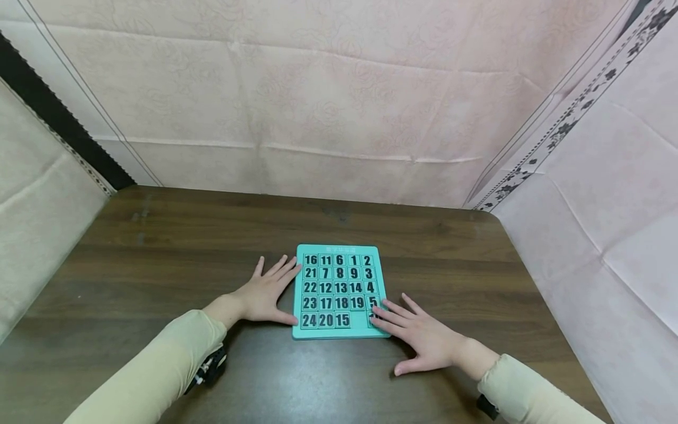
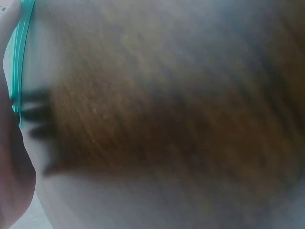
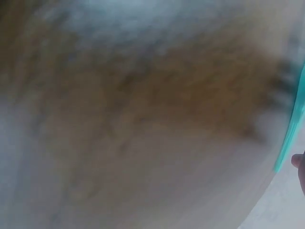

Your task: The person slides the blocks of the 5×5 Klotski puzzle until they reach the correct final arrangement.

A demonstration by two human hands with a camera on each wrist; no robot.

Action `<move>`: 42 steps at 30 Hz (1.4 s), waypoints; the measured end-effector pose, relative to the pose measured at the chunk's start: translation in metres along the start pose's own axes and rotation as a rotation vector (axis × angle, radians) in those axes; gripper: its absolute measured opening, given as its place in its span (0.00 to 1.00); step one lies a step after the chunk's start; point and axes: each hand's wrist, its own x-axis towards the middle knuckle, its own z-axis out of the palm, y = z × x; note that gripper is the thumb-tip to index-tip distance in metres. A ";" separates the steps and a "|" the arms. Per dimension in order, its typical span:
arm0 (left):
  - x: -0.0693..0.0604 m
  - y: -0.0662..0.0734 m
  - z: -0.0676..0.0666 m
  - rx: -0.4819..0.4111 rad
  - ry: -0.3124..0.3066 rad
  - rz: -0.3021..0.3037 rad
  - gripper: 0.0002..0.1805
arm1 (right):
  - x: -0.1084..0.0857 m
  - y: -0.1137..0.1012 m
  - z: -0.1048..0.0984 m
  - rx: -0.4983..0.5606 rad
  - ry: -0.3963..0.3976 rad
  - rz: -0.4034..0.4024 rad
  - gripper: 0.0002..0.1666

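Observation:
A turquoise number slide puzzle [image 1: 339, 334] lies flat on the brown wooden table [image 1: 254, 377]. Its top row reads 16, 11, 6, 1, 2, and the bottom row begins 24, 20, 15, followed by a vacant slot. With fingers spread and straight, my left hand [image 1: 261, 295] touches the puzzle's left edge. My right hand [image 1: 426, 337] lays its extended fingertips over the lower right corner, partly hiding the 5 and the tile below it. Both wrist views catch only the puzzle's thin side, in the left wrist view [image 2: 20, 62] and the right wrist view [image 3: 291, 126].
Pale patterned cloth [image 1: 318, 106] hangs behind the table's far edge. More cloth walls stand at the left [image 1: 37, 206] and at the right [image 1: 609, 206]. Dark wristbands show at both cuffs, one at the left wrist [image 1: 209, 368].

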 end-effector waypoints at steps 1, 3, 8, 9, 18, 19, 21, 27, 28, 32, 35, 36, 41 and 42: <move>0.000 0.000 0.000 0.001 0.000 0.000 0.62 | 0.002 -0.001 -0.001 -0.002 0.004 -0.004 0.51; 0.000 0.000 0.000 0.002 0.002 0.001 0.62 | 0.007 -0.003 -0.002 -0.010 0.007 -0.012 0.52; -0.001 0.000 0.000 0.002 0.004 0.008 0.62 | 0.021 -0.008 -0.004 -0.003 -0.020 -0.023 0.52; -0.001 0.000 0.000 0.001 0.004 0.008 0.62 | 0.024 -0.009 -0.004 -0.001 -0.029 -0.024 0.52; -0.001 0.000 0.001 -0.005 0.002 0.000 0.62 | 0.045 -0.017 -0.002 -0.052 -0.105 -0.046 0.53; -0.001 0.000 0.001 -0.004 0.002 -0.001 0.62 | 0.046 -0.018 -0.002 -0.057 -0.112 -0.047 0.53; 0.000 0.000 0.001 0.000 -0.002 -0.005 0.62 | 0.049 -0.019 -0.001 -0.062 -0.119 -0.051 0.53; -0.001 0.000 0.000 0.003 -0.004 -0.005 0.62 | 0.049 -0.019 0.001 -0.057 -0.123 -0.057 0.52; -0.001 0.000 0.000 0.002 -0.003 -0.004 0.62 | 0.049 -0.019 0.001 -0.055 -0.122 -0.057 0.52; 0.000 0.000 0.000 0.001 -0.003 -0.004 0.62 | 0.046 -0.017 0.001 -0.049 -0.123 -0.060 0.52; 0.000 0.000 0.000 0.001 -0.004 -0.002 0.62 | 0.042 -0.016 0.001 -0.042 -0.123 -0.057 0.52; 0.000 0.000 0.000 0.000 -0.004 -0.001 0.62 | 0.041 -0.015 0.001 -0.036 -0.123 -0.055 0.52; 0.000 0.000 0.000 -0.004 -0.002 0.000 0.62 | 0.035 -0.012 0.002 -0.020 -0.108 -0.051 0.52; 0.000 0.000 0.000 -0.005 -0.001 -0.001 0.62 | 0.033 -0.012 0.002 -0.020 -0.100 -0.055 0.52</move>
